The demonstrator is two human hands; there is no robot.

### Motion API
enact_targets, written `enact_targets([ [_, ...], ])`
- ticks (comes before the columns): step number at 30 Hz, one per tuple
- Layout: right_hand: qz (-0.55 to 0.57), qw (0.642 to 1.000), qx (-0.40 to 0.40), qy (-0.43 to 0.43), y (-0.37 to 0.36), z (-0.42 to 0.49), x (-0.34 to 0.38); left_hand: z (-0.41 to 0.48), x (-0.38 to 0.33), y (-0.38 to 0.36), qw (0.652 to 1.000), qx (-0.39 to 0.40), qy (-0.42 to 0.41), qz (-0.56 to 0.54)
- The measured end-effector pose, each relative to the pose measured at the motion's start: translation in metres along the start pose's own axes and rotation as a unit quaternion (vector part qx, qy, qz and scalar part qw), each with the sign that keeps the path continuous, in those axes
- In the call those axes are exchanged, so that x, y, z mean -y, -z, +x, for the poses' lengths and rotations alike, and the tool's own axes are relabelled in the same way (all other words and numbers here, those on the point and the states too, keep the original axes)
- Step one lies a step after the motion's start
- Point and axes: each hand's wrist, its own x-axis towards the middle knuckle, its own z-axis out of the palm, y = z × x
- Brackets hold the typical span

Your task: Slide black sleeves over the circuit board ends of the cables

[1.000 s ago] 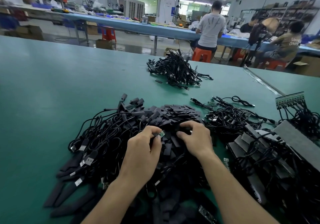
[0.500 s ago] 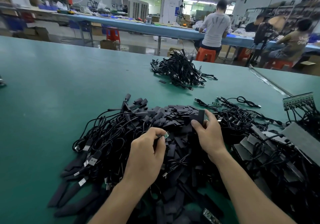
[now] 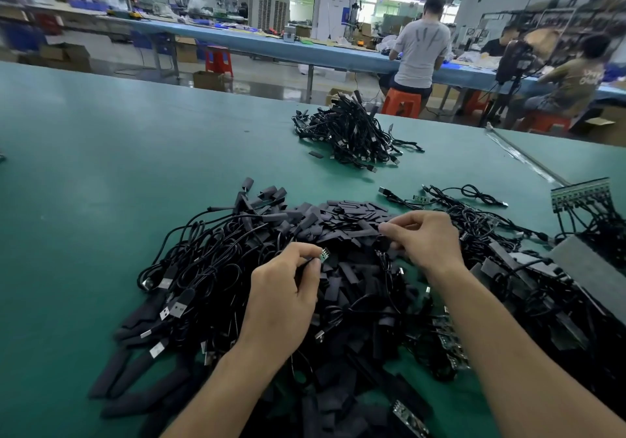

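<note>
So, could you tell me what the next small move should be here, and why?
Probably bring the right hand and its pinched black sleeve toward the left hand, lining the opening up with the circuit board: the board sticks out bare from the left fingers, apart from the sleeve.

I see tabletop (image 3: 101, 166) plain teal-green. Sleeves (image 3: 349, 207) in near heap matte black. Cables (image 3: 210, 254) black, plugs (image 3: 178, 307) silver-grey. Board (image 3: 324, 254) green. Far pile (image 3: 352, 132) black too. Strip of boards (image 3: 581, 193) at right green with pale spots. Slab (image 3: 589, 268) beside it grey. Stools (image 3: 401, 102) orange-red. Far bench (image 3: 237, 36) light blue. Shirt (image 3: 421, 54) light grey with dark streaks on back. I note boxes (image 3: 206, 80) brown.
</note>
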Motion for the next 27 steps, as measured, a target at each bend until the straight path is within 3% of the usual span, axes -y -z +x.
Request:
enact_targets([
  [4, 0.198, 0.978, 0.054, -0.036, 0.011, -0.024, 0.006, 0.000, -0.002, 0.002, 1.000, 0.008, 0.005, -0.007],
  [6, 0.213, 0.974, 0.072, -0.030, 0.009, -0.039, 0.004, 0.000, -0.001, 0.002, 1.000, 0.012, 0.006, -0.009],
  [11, -0.013, 0.998, 0.054, 0.019, -0.008, -0.058, -0.010, -0.002, 0.000, 0.002, 1.000, 0.015, -0.003, 0.010],
  [14, -0.163, 0.982, 0.080, 0.050, -0.011, -0.054, -0.009, -0.002, -0.001, 0.002, 1.000, 0.007, -0.006, 0.013],
  [16, -0.232, 0.969, 0.055, 0.068, -0.014, -0.045, -0.005, -0.001, -0.002, 0.002, 1.000, 0.003, -0.006, 0.015],
  [18, -0.271, 0.958, 0.015, 0.090, -0.020, -0.031, -0.003, -0.002, -0.003, 0.001, 1.000, 0.004, -0.003, 0.011],
  [22, -0.381, 0.916, 0.098, 0.078, -0.040, -0.009, -0.004, -0.001, -0.003, 0.002, 1.000, 0.000, 0.004, 0.000],
  [24, -0.383, 0.916, 0.093, 0.070, -0.043, -0.006, -0.009, -0.001, -0.002, 0.001, 1.000, -0.002, 0.008, -0.008],
  [27, -0.346, 0.932, 0.016, 0.108, -0.041, -0.009, -0.014, -0.001, -0.001, 0.001, 1.000, -0.001, 0.013, -0.015],
])
